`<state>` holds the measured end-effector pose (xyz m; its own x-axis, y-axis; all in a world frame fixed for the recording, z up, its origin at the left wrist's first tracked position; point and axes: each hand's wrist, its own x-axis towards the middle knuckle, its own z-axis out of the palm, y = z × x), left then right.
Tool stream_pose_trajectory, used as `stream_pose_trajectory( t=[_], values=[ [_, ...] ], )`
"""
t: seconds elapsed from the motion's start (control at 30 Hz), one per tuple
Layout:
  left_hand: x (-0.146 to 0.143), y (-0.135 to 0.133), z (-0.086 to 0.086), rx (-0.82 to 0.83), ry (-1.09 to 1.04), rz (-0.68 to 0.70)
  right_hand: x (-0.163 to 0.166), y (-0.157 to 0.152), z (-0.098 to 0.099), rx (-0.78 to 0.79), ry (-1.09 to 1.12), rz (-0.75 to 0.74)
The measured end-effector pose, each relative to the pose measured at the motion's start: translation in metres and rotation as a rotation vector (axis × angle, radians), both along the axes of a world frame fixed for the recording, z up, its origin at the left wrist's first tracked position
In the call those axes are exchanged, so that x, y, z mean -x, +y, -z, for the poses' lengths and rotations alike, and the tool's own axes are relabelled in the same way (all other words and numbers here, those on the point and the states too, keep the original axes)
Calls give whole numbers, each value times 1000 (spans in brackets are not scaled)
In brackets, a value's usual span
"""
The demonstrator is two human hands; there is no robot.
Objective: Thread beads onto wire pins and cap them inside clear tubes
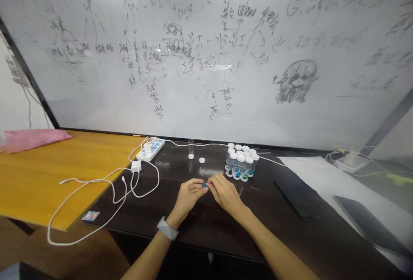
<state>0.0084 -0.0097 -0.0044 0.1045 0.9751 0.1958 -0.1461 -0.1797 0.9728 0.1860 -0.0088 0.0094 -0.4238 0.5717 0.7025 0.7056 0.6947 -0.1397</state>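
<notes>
Between the fingertips of both hands, over the dark table, is a small shiny blue object (pixel 204 185); its exact kind is too small to make out. My left hand (pixel 190 193) pinches it from the left, and a pale band circles that wrist. From the right, my right hand (pixel 224 192) closes its fingers on the same object. Beyond the hands a clear tube (pixel 191 147) stands upright on a white base. A loose white cap (pixel 201 160) lies beside it. To the right stand several clear tubes with white caps (pixel 240 158), with blue and green bits low inside.
A white power strip (pixel 151 149) and tangled white cables (pixel 112 189) lie at the left, across the yellow table (pixel 97 155). A flat black object (pixel 293 198), a white sheet (pixel 309 172) and a dark phone-like slab (pixel 368 222) are at the right. A whiteboard (pixel 200 121) rises behind.
</notes>
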Motion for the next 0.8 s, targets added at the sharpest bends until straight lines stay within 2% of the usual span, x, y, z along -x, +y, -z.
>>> stream_pose_trajectory(
  t=[0.17, 0.33, 0.43, 0.67, 0.8],
  values=[
    [0, 3, 4, -67, 87, -59, 4, -2, 2, -9, 64, 24],
    [1, 4, 5, -80, 89, -50, 7, -2, 5, 145, 240, 45],
    [1, 3, 5, -90, 79, -24, 5, 0, 3, 233, 268, 26],
    [2, 3, 7, -104, 123, -57, -8, -3, -10, 87, -42, -131],
    [3, 4, 7, -101, 138, -77, -12, -4, -12, 61, -88, -153]
  ],
)
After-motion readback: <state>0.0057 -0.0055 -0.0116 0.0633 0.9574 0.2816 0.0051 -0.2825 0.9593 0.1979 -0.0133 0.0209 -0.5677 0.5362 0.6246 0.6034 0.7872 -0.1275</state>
